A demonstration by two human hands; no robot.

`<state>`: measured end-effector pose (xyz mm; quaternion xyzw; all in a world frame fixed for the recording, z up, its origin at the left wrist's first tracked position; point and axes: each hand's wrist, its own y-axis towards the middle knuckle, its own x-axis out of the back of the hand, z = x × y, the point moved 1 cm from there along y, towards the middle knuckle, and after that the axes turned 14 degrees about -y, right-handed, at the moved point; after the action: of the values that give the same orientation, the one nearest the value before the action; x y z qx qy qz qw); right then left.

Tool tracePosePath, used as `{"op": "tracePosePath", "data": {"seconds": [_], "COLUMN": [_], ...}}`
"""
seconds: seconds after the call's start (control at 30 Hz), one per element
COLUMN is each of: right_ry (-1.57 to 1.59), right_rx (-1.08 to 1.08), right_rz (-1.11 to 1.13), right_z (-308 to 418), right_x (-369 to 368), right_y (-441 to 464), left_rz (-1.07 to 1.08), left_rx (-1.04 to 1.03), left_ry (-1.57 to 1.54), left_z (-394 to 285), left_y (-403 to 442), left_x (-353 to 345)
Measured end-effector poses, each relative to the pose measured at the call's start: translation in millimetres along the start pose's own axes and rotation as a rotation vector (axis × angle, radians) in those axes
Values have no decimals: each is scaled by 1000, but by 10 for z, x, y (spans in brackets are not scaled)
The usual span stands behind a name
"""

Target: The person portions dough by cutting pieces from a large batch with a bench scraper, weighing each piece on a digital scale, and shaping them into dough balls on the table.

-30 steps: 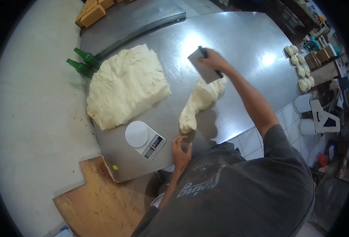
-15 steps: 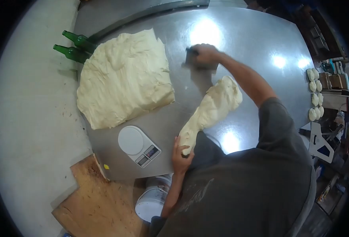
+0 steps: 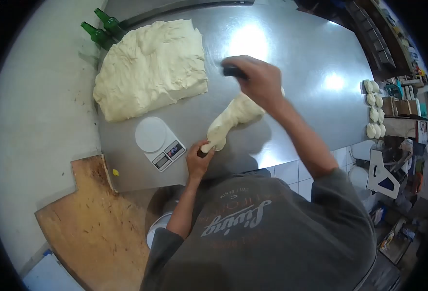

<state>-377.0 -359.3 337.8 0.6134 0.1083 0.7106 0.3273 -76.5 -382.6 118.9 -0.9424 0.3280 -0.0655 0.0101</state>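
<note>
A long strip of pale dough (image 3: 233,114) lies on the steel table (image 3: 301,68). My left hand (image 3: 199,159) has its fingers curled round the strip's near, narrow end. Above the far end is my right hand (image 3: 262,82), closed on the dark handle of the scraper (image 3: 234,72); its blade is hardly visible from this angle. The far end of the strip is partly hidden behind my right hand and wrist. A large slab of dough (image 3: 151,68) rests to the left, and a white kitchen scale (image 3: 151,135) sits just below it.
Two green bottles (image 3: 108,22) stand by the wall at the upper left. Several small dough pieces (image 3: 373,109) are lined up at the table's right edge. A wooden board (image 3: 92,218) is at the lower left, beside a white bucket (image 3: 158,228) below the table edge.
My left hand, open near the strip's end at first, has closed on that end. My right hand with the scraper has turned and sits higher over the strip. The whole view has shifted.
</note>
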Motion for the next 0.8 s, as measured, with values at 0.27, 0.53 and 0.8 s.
{"op": "tracePosePath", "data": {"seconds": [0.27,0.53,0.8], "right_ry": [-241,223,-228], "right_rx": [3,-863,-305], "right_rz": [261,256,704], "right_z": [-190,-53,368], "right_x": [-321,350,-477], "right_y": [-2201,-2023,-998], "left_rz": [-11,181,153], "left_rx": [-119,-421,-417], "left_ry": [126,446,425], "left_z": [-37,-571,-160], "left_y": [74,400,323], "left_x": [-25,-472,-399]}}
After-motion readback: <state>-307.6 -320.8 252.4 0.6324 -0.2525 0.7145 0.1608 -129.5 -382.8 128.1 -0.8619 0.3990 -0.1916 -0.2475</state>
